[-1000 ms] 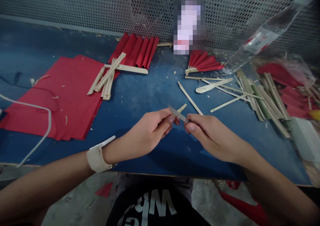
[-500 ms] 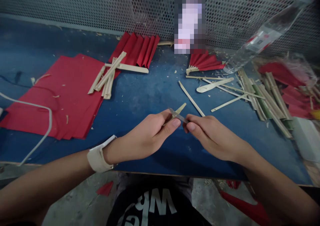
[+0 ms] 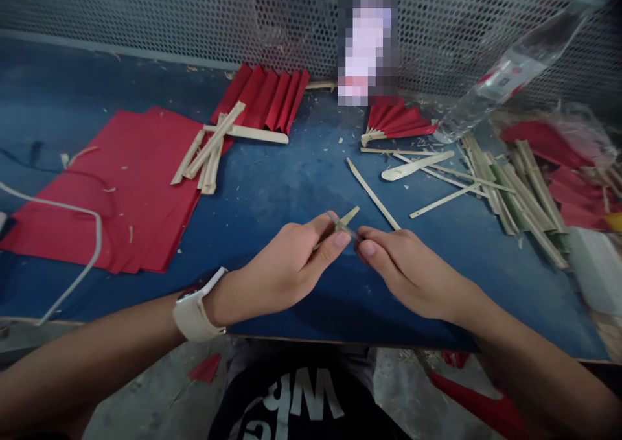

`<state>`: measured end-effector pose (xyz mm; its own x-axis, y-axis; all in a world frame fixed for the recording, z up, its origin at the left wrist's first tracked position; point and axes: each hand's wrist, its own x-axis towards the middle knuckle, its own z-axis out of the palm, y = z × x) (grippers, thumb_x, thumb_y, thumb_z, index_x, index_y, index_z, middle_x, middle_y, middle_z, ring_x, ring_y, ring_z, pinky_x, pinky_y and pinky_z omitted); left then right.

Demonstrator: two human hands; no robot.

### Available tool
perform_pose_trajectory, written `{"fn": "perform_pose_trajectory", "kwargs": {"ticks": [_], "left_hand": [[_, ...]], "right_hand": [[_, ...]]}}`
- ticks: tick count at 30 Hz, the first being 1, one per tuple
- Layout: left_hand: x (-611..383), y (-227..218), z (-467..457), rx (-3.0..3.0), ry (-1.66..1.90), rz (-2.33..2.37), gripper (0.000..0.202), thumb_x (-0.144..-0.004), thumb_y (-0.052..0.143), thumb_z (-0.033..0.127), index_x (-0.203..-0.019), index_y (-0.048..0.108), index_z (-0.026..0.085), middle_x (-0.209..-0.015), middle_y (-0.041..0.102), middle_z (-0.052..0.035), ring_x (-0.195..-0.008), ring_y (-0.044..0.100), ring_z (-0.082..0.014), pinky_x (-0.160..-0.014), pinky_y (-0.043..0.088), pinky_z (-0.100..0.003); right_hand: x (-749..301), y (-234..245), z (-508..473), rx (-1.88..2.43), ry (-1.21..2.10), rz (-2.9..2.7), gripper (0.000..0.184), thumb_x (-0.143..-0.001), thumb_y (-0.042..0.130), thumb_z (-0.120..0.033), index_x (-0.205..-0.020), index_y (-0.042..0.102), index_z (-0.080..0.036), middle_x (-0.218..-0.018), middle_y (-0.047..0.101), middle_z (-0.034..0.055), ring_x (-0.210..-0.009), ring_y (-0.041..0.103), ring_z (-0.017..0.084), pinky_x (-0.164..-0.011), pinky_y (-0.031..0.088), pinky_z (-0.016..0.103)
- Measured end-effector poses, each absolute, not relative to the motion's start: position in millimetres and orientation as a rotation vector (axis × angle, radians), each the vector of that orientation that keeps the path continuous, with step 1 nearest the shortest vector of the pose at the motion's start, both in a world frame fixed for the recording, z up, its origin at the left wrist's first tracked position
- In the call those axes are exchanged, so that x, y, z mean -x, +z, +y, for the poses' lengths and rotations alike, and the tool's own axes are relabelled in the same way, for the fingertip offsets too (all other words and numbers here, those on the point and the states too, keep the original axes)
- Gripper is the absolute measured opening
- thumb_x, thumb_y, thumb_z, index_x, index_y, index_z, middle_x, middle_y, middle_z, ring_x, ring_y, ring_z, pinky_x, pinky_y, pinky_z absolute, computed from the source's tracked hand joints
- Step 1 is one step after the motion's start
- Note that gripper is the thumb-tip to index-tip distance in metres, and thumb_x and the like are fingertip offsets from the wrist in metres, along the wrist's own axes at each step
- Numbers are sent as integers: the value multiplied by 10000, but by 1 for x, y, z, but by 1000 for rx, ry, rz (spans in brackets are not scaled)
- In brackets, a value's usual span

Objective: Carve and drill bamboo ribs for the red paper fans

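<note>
A short pale bamboo strip (image 3: 350, 215) pokes out past the fingers of my left hand (image 3: 299, 258), which is closed around it. My right hand (image 3: 408, 262) pinches one end of a thin grey blade (image 3: 346, 227). That blade lies across the strip, and my left thumb rests near it. How the blade's far end is shaped is hard to make out. Just beyond my right hand a longer bamboo stick (image 3: 372, 192) lies on the blue table (image 3: 291, 187).
Red paper sheets (image 3: 111, 194) lie left under a white cable (image 3: 100, 232). Pleated red paper (image 3: 262, 100) and bamboo pieces (image 3: 214, 148) are behind. To the right are a folded red fan (image 3: 401, 119), a wooden knife-shaped piece (image 3: 415, 166), split bamboo (image 3: 525, 200) and a plastic bottle (image 3: 515, 70).
My right hand has shifted slightly left toward my left hand, and the blade has moved with it. The strip's tip sits a little lower. Things on the table look the same.
</note>
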<state>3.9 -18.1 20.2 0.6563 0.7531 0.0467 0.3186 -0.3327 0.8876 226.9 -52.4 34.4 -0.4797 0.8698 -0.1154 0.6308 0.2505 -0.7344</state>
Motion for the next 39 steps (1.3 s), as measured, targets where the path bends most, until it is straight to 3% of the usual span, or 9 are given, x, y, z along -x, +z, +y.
{"fn": "perform_pose_trajectory", "kwargs": {"ticks": [9,14,20,34,39], "left_hand": [[-6,22,-23,-2146,674,853,330,-1139,351,357,-1009,593,172,-696,598,38,-511,529,-117,-558,392,-272],[-7,20,-23,-2199,688,907,401,-1148,322,385,-997,621,165,-656,602,33,-491,540,-129,-549,396,-284],[-8,16,-23,-2106,643,947,429,-1155,306,411,-1051,646,172,-734,693,2,-601,652,-152,-600,436,-295],[-7,13,-20,-2000,578,975,462,-1128,324,503,-1010,631,177,-769,682,-13,-662,642,-164,-656,461,-314],[-7,14,-19,-1977,566,943,451,-1126,334,496,-1081,645,173,-816,702,-21,-687,645,-164,-676,474,-316]], "right_hand": [[-223,28,-56,1439,1091,-2193,630,-1114,208,-646,-829,492,-160,-719,521,2,-605,431,75,-634,269,271],[-218,27,-55,1447,1019,-2210,646,-1108,153,-654,-842,472,-159,-708,505,6,-601,408,81,-637,226,277],[-216,28,-53,1495,1002,-2231,674,-1098,110,-672,-859,470,-154,-734,516,18,-626,418,92,-667,203,280],[-219,24,-51,1585,981,-2260,587,-1087,149,-590,-883,485,-155,-797,555,45,-684,416,108,-709,207,283],[-221,21,-50,1603,965,-2258,592,-1086,161,-598,-901,510,-157,-810,574,41,-693,434,109,-716,219,287]]}}
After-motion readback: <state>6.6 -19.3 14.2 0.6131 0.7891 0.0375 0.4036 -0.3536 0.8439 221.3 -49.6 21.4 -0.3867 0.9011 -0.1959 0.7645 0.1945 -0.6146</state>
